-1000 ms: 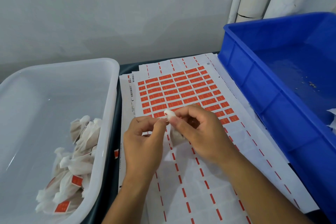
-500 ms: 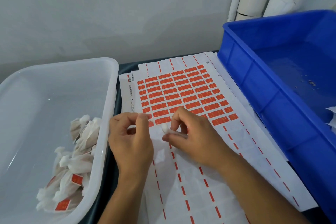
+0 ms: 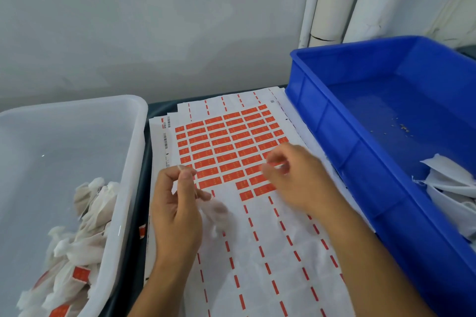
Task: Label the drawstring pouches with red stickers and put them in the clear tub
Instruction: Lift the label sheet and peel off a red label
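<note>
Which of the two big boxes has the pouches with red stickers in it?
The clear tub on the left. Its white pouches carry red stickers. The blue bin on the right holds only plain white ones.

No readable text. Red stickers (image 3: 226,152) on sheet (image 3: 270,265) under both hands carry tiny pale marks, too small to read. Barcode strips (image 3: 165,140) on sheet edge beyond left hand (image 3: 177,216), digits illegible. Small code mark (image 3: 272,101) far beyond right hand (image 3: 296,177), unreadable.

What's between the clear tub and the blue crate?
Head view: the white sticker sheet with red stickers lies between the clear plastic tub and blue plastic crate.
</note>
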Available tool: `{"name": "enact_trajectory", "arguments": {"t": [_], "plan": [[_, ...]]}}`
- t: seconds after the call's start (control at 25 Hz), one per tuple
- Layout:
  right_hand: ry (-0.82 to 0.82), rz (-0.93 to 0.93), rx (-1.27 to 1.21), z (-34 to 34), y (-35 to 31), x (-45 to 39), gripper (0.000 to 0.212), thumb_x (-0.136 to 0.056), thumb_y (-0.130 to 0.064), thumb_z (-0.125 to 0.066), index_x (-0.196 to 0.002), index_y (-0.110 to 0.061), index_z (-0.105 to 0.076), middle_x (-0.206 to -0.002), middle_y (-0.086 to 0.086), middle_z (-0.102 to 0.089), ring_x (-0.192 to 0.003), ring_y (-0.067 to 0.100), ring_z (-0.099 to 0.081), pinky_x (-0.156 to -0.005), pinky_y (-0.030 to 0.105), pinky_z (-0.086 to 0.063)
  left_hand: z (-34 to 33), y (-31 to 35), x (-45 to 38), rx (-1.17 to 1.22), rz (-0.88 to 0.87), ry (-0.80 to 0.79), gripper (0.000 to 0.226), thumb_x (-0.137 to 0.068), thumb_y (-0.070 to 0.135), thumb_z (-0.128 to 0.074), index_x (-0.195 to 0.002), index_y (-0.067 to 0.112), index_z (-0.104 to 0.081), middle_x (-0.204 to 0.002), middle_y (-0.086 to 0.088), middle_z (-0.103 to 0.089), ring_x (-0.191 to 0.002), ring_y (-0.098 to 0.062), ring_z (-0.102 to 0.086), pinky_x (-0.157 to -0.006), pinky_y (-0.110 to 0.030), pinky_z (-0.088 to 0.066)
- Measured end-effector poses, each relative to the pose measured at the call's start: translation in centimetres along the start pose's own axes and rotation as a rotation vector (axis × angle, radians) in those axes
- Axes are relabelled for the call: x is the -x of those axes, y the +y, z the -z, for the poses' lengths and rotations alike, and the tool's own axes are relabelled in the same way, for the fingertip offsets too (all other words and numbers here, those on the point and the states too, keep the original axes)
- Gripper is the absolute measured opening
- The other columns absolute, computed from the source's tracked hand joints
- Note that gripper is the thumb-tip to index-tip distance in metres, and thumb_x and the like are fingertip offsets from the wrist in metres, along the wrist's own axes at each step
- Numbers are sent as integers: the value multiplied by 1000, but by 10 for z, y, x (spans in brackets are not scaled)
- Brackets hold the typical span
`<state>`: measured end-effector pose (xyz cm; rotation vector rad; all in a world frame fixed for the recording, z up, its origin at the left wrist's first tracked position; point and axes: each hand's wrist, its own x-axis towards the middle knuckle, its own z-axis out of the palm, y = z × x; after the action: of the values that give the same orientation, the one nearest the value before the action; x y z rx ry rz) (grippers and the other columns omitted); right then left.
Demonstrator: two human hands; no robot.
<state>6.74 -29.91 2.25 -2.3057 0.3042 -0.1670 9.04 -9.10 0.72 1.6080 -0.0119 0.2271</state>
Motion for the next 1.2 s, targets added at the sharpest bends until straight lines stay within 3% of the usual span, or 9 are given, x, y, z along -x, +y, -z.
{"name": "enact_trajectory", "arguments": {"t": [0.08, 0.2, 0.44, 0.64, 0.8, 0.88, 1.0, 1.12, 1.2], "plan": [[97, -136, 139, 20, 22, -6, 23, -96, -48, -62, -113, -38, -51, -121, -10, -57, -94, 7, -58, -79, 21, -49, 0, 1, 0, -42, 3, 19, 28, -95, 59, -50, -99, 33, -57, -93, 10, -73, -72, -14, -72, -55, -16, -54], [112, -222, 242, 28, 42, -7, 29, -96, -42, -65, -121, -31, -54, -126, -3, -56, -95, 8, -49, -79, 23, -45, 1, 1, 0, -48, 0, 30, 23, -90, 57, -50, -99, 37, -57, -99, 15, -73, -75, -7, -72, -51, -14, -52], [105, -203, 18, 28, 44, -2, 23, -95, -39, -68, -112, -37, -52, -115, -13, -58, -86, 3, -56, -62, 10, -38, 4, -3, -2, -68, -62, 56, 21, -98, 45, -50, -108, 28, -55, -106, 12, -72, -89, -8, -74, -58, -15, -56], [142, -209, -90, 29, 48, 2, 27, -96, -32, -68, -121, -30, -58, -120, -11, -62, -91, 4, -58, -60, 10, -39, 0, 0, 0, -132, -145, 49, 23, -97, 44, -52, -105, 23, -59, -103, 7, -70, -96, -8, -71, -71, -21, -58], [112, -180, -244, 28, 43, 1, 27, -94, -31, -72, -115, -36, -56, -112, -20, -60, -83, -6, -58, -61, 11, -44, 1, 9, -9, -181, -132, -10, 16, -96, 47, -54, -97, 35, -65, -101, 20, -72, -97, -1, -70, -66, -12, -55], [100, -218, -407, 30, 38, 1, 30, -91, -34, -74, -117, -36, -58, -113, -18, -67, -86, 2, -67, -67, 19, -55, -3, 11, -12, -282, -124, -15, 17, -94, 54, -54, -97, 41, -64, -101, 26, -70, -98, 4, -67, -74, -15, -52], [-77, -290, -502, 33, 34, 4, 30, -91, -47, -69, -117, -35, -61, -99, -13, -77, -83, 9, -77, -72, 33, -63, -13, 12, -12, -345, -131, 33, 24, -90, 60, -50, -98, 41, -62, -102, 30, -65, -98, 12, -62, -75, -16, -51], [-307, -241, -411, 33, 32, 8, 24, -92, -52, -65, -112, -41, -62, -96, -25, -75, -84, 4, -76, -69, 29, -62, -29, 16, -9, -375, -140, 58, 26, -90, 58, -50, -106, 41, -60, -114, 29, -61, -103, 4, -62, -87, -21, -54], [-366, -210, -437, 32, 31, 10, 24, -93, -50, -65, -115, -47, -58, -102, -30, -72, -89, 1, -74, -70, 28, -62, -36, 18, -3, -450, -266, 42, 33, -92, 54, -58, -123, 43, -53, -130, 20, -55, -114, -2, -56, -97, -20, -45]]}}
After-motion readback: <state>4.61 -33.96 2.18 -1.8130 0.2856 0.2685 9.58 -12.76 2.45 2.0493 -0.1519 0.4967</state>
